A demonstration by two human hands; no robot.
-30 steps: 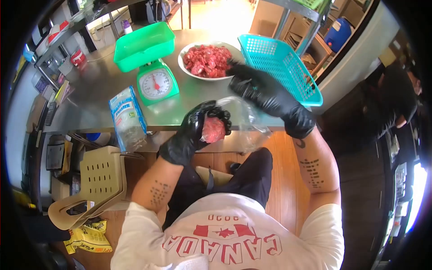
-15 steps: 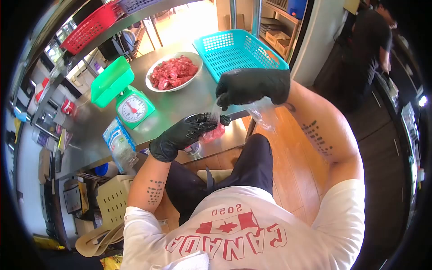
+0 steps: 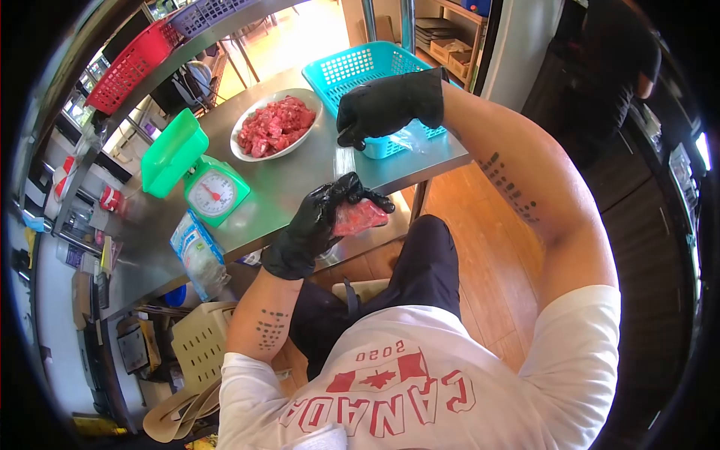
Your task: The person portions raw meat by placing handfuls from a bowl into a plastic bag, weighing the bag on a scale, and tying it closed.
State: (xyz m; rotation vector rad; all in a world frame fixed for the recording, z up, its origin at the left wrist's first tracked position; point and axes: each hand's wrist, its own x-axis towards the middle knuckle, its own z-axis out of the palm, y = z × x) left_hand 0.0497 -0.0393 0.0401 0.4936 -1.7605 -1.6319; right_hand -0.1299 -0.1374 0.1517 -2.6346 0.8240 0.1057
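Observation:
My left hand (image 3: pixel 319 221), in a black glove, is closed around a clear plastic bag of red meat (image 3: pixel 360 217) near the table's front edge. Above and to the right, my right hand (image 3: pixel 390 109), also gloved, pinches the upper, twisted part of the clear plastic, and a loose flap of plastic (image 3: pixel 409 140) hangs below it. A white bowl of cut red meat (image 3: pixel 275 127) stands behind my left hand. The turquoise basket (image 3: pixel 352 69) is behind my right hand. To the left are a green scale (image 3: pixel 217 193) and a blue-and-white plastic packet (image 3: pixel 196 251).
A steel table (image 3: pixel 274 191) bears the bowl, basket and scale. Red (image 3: pixel 133 66) and purple baskets sit on a shelf at the upper left. A beige chair (image 3: pixel 199 341) stands at the lower left. A person in dark clothes (image 3: pixel 619 56) is at the upper right.
My right hand has moved up, away from my left hand, stretching the plastic between them. My left hand has turned, so the bagged meat shows more fully. The view has shifted slightly.

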